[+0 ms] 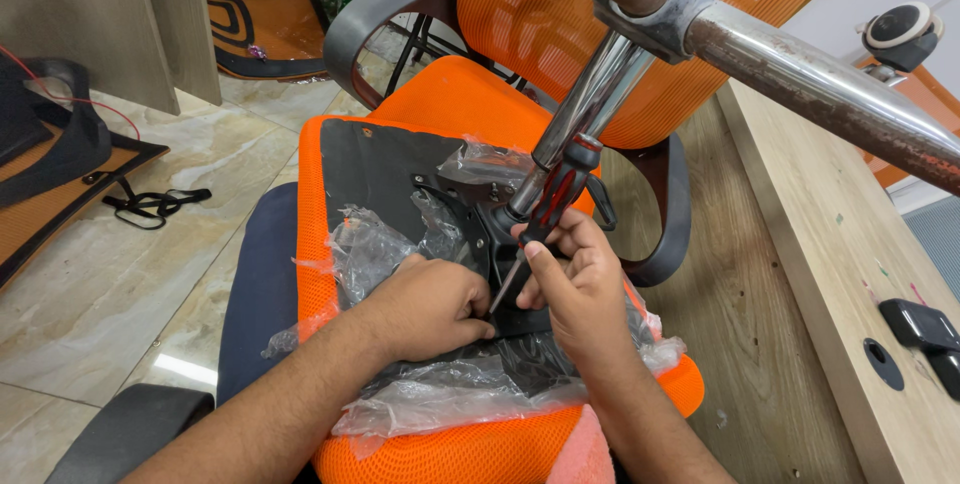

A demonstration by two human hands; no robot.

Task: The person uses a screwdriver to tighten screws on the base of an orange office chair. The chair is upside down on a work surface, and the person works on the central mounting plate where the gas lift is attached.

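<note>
Screwdriver (540, 219) slants tip-down toward lower left; my right fingers (560, 244) pinch its handle, left fingers (470, 309) pressed together beside the tip.

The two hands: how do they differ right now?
The right hand grips a red-and-black screwdriver; the left hand holds no tool. The left hand lies fist-like on the plastic wrap; the right hand is raised above it. Both meet at the black plate.

You're in an office-chair assembly workshop; upturned orange mesh chair seat (500, 444) on your lap; chrome chair base (800, 74) with caster (900, 34) overhead; spare seat panels (265, 29) on marble floor (120, 274); wooden workbench (830, 274) right.
</note>
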